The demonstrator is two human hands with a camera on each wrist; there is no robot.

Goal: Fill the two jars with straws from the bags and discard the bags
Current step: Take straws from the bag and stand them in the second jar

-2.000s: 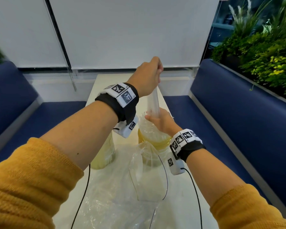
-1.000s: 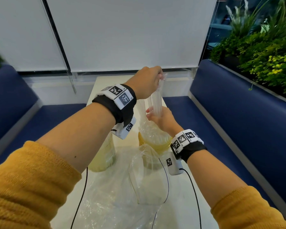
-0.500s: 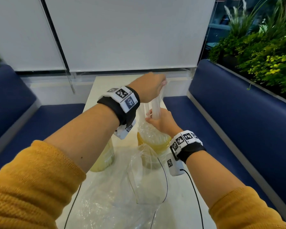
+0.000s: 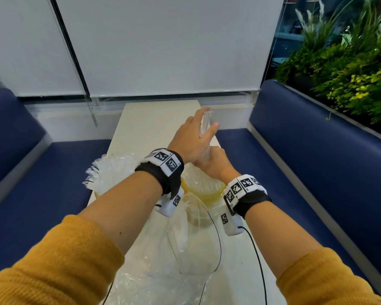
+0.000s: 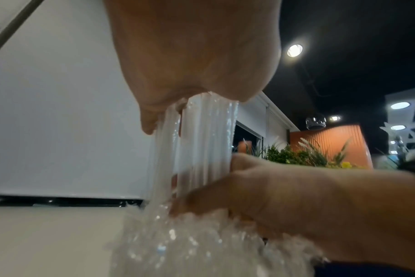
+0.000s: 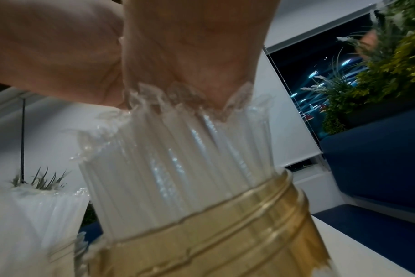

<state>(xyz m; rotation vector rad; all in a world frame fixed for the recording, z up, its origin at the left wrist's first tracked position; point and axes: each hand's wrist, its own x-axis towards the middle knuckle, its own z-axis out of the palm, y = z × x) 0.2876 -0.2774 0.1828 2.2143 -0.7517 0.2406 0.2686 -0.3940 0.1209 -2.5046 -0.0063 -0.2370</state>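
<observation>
A bundle of clear wrapped straws (image 4: 206,114) stands upright in the right yellow-rimmed jar (image 4: 209,193). My right hand (image 4: 211,161) grips the bundle just above the jar mouth. My left hand (image 4: 207,125) is over the top of the bundle with fingers straight, and the straw tips poke out between thumb and forefinger. In the left wrist view the straws (image 5: 201,142) run from my palm down to the right hand (image 5: 272,196). The right wrist view shows the straws (image 6: 173,159) packed in the gold jar neck (image 6: 213,234). The left jar (image 4: 97,194) holds straws (image 4: 112,170).
An empty clear plastic bag (image 4: 191,238) lies crumpled on the narrow white table (image 4: 154,119) in front of the jars, with wrist-camera cables across it. Blue benches (image 4: 317,150) flank the table. Plants (image 4: 350,73) stand at the right.
My left hand has come down from a raised fist and straightened its fingers over the straw tops. The bundle sits lower in the right jar. The right hand keeps its grip.
</observation>
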